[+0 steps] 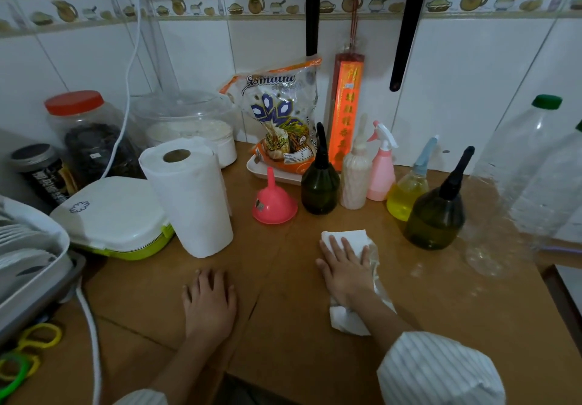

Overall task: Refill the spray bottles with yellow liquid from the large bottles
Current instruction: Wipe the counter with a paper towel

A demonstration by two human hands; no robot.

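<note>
While the right hand [345, 266] pressed flat on a white folded paper towel [346, 237] near the brown wooden table's [441, 294] front edge, the left hand [209, 302] rested flat, holding nothing. Wiping seemed the step; the yellow-filled spray bottles [406, 193] stood toward the back right corner beside the clear empty large bottles [516, 184], so tidying probably came next.

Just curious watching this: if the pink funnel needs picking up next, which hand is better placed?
Probably the left hand: it rests flat and empty on the table, on the pink funnel's side. The right hand is pressing a paper towel.

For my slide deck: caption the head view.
Right hand presses paper towel on table beside spray bottles.
</note>
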